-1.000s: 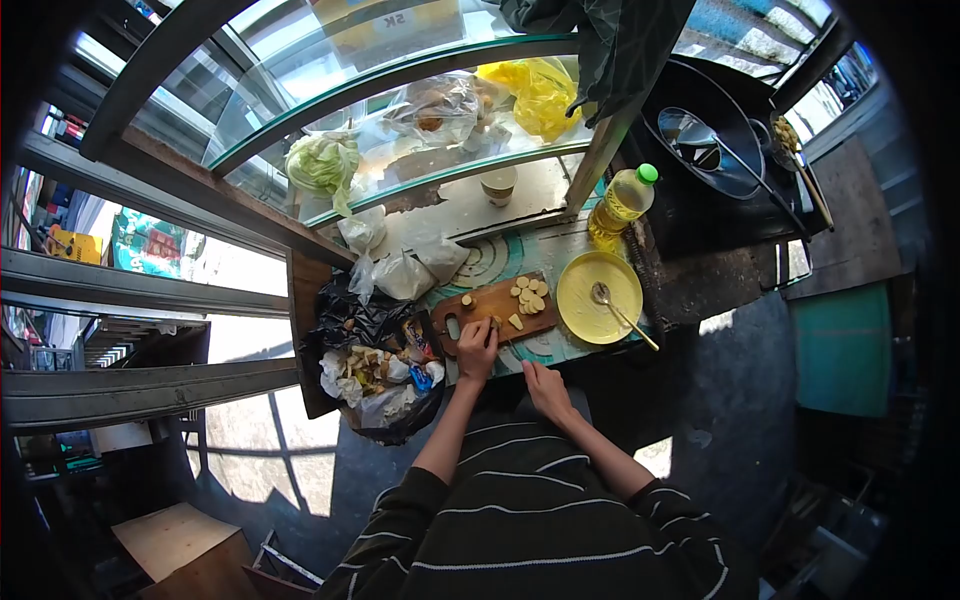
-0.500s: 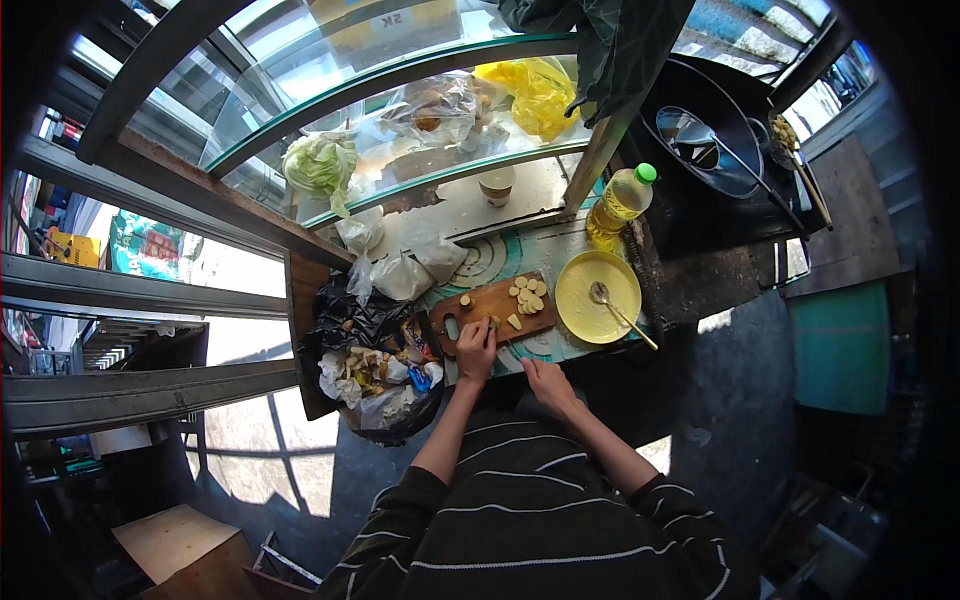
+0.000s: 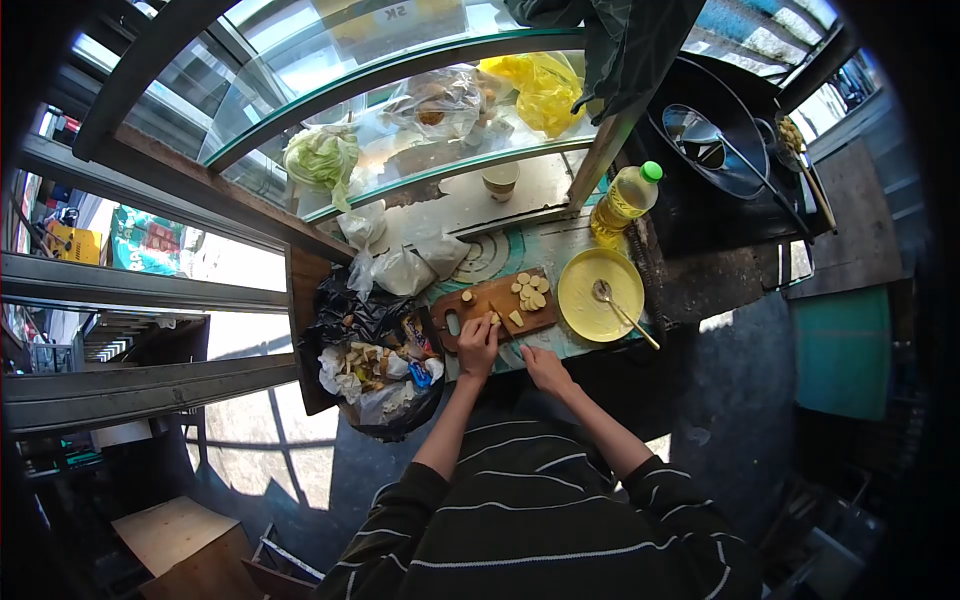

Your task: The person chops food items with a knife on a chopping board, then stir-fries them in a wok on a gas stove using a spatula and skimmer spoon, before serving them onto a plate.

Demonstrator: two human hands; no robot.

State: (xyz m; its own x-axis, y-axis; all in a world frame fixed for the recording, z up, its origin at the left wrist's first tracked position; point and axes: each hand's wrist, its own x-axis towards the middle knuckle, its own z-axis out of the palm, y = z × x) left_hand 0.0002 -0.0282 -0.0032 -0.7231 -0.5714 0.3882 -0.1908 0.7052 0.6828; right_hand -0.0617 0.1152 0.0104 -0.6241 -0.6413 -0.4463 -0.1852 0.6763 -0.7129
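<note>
My left hand (image 3: 478, 345) is on the near left part of a wooden cutting board (image 3: 480, 308), its fingers closed on a small pale piece of food (image 3: 495, 318). At the board's near edge my right hand (image 3: 547, 370) is closed around a knife, whose thin blade is hard to make out and points toward the left fingers. Pale round food slices (image 3: 530, 290) lie in a cluster at the board's far right. A short uncut chunk (image 3: 467, 296) stands near the board's handle, and another pale piece (image 3: 516, 318) lies close to the left fingertips.
Right of the board sits a yellow plate (image 3: 575, 300) with a spoon (image 3: 620, 312) in it. Behind it stands an oil bottle (image 3: 622, 205) with a green cap. A black bag of scraps (image 3: 375, 375) is at left; a wok (image 3: 710, 150) is at far right.
My right hand has shifted slightly nearer the board and the left hand. My left hand keeps hold of the food piece, and the whole view has shifted slightly.
</note>
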